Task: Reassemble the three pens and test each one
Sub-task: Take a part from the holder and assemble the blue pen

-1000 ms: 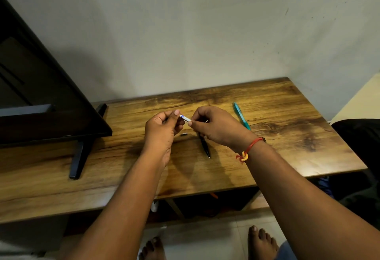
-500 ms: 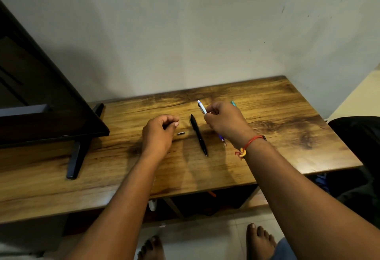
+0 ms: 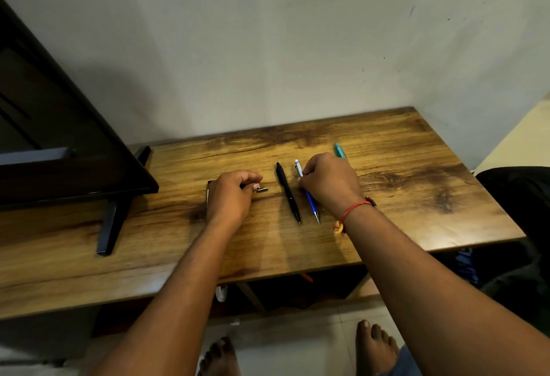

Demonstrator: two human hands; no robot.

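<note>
We judge the job over halfway: the black pen and blue pen lie side by side on the table, both looking whole (the teal pen is mostly hidden behind the right hand). That hand pinches the blue pen's upper part. The left hand is curled beside 1 loose small part; whether it holds anything we cannot tell. Fitting that part and the testing look left to do
</note>
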